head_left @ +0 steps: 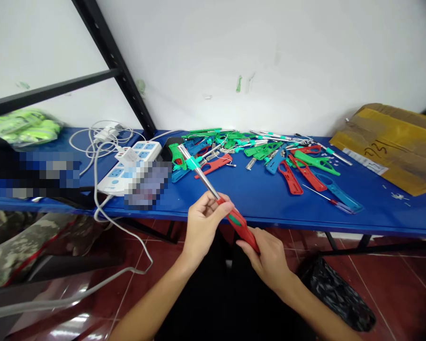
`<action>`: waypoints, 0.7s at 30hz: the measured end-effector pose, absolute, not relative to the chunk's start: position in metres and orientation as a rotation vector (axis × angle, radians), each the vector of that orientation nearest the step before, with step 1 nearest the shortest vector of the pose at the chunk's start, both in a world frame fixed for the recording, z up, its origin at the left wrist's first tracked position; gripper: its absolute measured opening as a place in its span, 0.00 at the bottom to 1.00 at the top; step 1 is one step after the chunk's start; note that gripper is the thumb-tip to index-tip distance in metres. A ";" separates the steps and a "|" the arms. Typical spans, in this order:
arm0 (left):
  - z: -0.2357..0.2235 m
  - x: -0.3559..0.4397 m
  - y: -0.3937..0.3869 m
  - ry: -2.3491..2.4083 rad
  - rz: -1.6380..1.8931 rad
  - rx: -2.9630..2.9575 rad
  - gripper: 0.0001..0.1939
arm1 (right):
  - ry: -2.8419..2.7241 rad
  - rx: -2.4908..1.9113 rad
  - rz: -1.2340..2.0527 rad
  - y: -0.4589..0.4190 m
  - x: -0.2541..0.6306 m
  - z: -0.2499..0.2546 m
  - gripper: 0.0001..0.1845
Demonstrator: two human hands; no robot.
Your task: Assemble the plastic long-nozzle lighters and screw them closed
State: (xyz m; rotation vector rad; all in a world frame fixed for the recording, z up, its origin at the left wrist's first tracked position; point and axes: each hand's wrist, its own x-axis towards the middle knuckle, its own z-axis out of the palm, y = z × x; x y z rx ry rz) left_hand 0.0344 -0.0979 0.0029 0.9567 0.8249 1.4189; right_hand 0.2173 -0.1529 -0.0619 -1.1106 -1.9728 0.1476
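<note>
Both hands hold a long-nosed gas lighter [242, 228] with a red handle, a green button and a metal tube banded in green. It slants up and left over the front edge of the blue table [220, 212]. My left hand [206, 219] is closed round the front of the handle, where the tube begins. Lower down, my right hand [268, 253] grips the rear of the handle. Beyond them lies a heap of green, blue and red lighter parts [262, 150] with metal tubes and thin wires. Several loose handle shells [291, 179] lie at the heap's right.
A white power strip [115, 180] with tangled cables stands at the left, near a black metal post [128, 90]. A taped cardboard box [394, 142] is at the right. Below hangs a black plastic bag [337, 289]. Someone's camouflage-clad leg [39, 241] shows at the left.
</note>
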 end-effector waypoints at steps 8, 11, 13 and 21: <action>0.000 0.036 -0.104 0.515 1.192 1.065 0.15 | -1.918 -1.023 0.196 -0.154 0.218 -0.053 0.11; 0.000 0.038 -0.110 0.522 1.230 1.066 0.16 | -1.918 -0.991 0.248 -0.155 0.216 -0.050 0.10; 0.001 0.041 -0.115 0.530 1.242 1.062 0.16 | -1.903 -0.969 0.282 -0.158 0.214 -0.049 0.11; -0.001 0.060 -0.126 0.599 1.168 1.039 0.18 | -1.793 -1.010 0.306 -0.166 0.216 -0.041 0.17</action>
